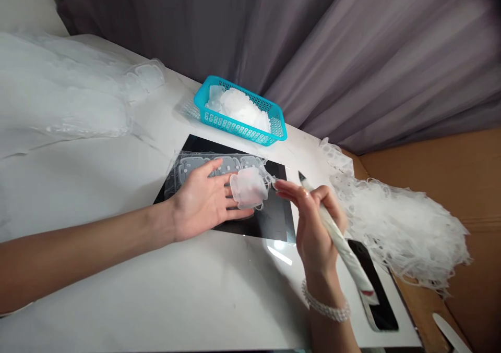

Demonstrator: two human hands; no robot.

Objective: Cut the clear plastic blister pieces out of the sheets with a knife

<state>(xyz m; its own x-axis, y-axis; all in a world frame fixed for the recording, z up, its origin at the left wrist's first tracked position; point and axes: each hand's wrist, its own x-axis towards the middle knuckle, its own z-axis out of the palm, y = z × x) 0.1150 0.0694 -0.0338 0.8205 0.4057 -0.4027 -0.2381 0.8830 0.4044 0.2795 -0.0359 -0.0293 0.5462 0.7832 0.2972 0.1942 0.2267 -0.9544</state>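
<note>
My left hand [205, 199] is palm up over the black mat, its fingers spread flat. A translucent plastic piece with a scalloped edge [249, 187] lies across those fingers. My right hand [319, 222] is closed around a white-wrapped pen-like tool [340, 241] with a dark pointed tip, which points up and away. Its outstretched fingertips are at a thin clear strip [271, 178] by the piece's right edge; whether they pinch it, I cannot tell. Partly behind my left hand, a clear sheet with several similar shapes [229, 164] rests on the black mat [274, 225].
A turquoise basket [235, 129] holding whitish pieces stands behind the mat. Clear plastic bags with translucent contents [66, 87] lie at the left. On the right are a heap of stringy clear offcuts [407, 228], a dark phone [385, 301] and a cardboard box [473, 186]. A grey curtain [235, 24] hangs behind.
</note>
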